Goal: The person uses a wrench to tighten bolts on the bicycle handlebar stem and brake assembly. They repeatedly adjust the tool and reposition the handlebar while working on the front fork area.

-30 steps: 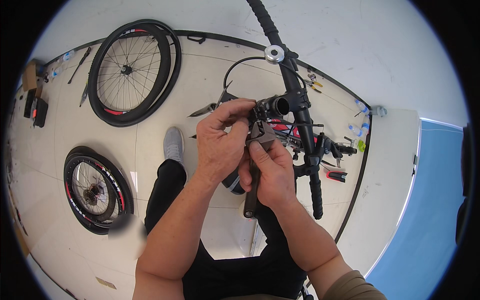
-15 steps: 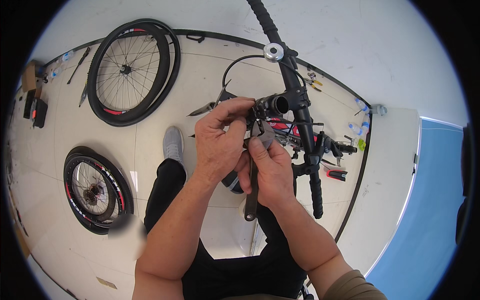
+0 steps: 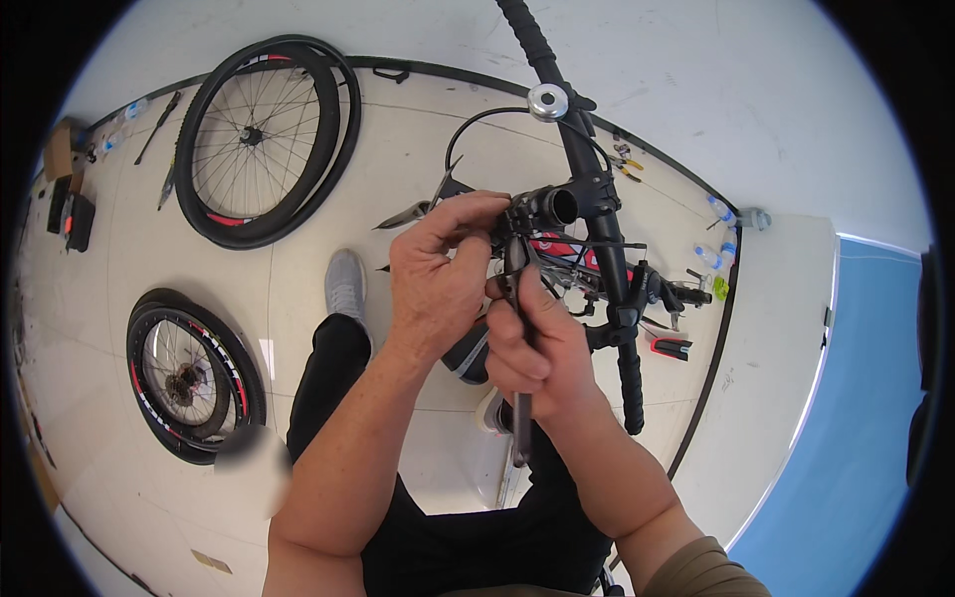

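Note:
My right hand is closed around the handle of an adjustable wrench. The wrench is turned edge-on, its head up against a fitting beside a black open-ended tube. My left hand has its fingers curled, thumb and index pressed at that same fitting. What those fingertips hold is hidden behind them. The tube adjoins the black drop handlebar of a bicycle with a red, white and black frame. A silver bell is mounted on the bar.
Two spare wheels lie on the tiled floor at the left: a larger wheel and one with a cassette. Pliers, plastic bottles and a red-black piece lie at the right. My grey shoe stands near the bicycle.
My right hand has rolled the wrench from flat-side up to edge-on and moved slightly down its handle. My left hand has stayed nearly in place.

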Action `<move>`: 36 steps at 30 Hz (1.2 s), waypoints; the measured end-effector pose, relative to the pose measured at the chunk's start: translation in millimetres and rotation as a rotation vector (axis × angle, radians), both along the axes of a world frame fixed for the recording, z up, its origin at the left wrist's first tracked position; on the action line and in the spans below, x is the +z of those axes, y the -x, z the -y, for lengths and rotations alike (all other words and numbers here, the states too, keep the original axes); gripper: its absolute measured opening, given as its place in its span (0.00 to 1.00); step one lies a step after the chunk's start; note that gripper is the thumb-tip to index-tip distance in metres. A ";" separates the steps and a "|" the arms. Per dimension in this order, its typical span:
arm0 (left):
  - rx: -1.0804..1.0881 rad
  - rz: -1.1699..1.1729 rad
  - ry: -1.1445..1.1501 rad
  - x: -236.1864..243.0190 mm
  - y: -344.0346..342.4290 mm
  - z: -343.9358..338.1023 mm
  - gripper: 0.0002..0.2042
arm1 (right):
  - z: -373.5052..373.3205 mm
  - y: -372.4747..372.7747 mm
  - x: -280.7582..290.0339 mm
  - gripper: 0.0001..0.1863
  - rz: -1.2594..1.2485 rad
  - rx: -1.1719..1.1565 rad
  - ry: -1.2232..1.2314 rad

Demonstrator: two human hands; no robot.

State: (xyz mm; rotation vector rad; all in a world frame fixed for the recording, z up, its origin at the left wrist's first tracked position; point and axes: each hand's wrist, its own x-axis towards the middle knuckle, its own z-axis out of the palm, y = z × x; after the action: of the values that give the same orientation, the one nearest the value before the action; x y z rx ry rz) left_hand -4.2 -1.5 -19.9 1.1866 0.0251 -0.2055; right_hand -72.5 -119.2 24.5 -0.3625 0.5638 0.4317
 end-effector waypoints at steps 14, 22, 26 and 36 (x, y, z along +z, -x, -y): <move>0.033 0.001 -0.019 -5.0 1.0 3.3 0.14 | -11.8 4.8 12.8 0.13 0.023 0.063 0.563; 0.326 0.193 -0.287 1.6 18.1 15.3 0.05 | -12.9 8.1 8.6 0.07 0.116 -0.022 0.738; 0.164 -0.058 -0.176 13.7 21.6 17.4 0.04 | -14.9 10.4 9.7 0.04 0.080 -0.108 0.772; 0.019 -0.239 -0.195 24.0 14.0 10.1 0.09 | -19.3 10.7 0.0 0.05 0.036 -0.073 0.739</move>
State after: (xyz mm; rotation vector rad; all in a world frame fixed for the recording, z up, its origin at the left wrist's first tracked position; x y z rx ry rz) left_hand -18.2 -11.6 4.1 1.3499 0.2707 -0.3332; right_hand -83.3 -99.9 24.5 -1.0505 0.6877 0.1303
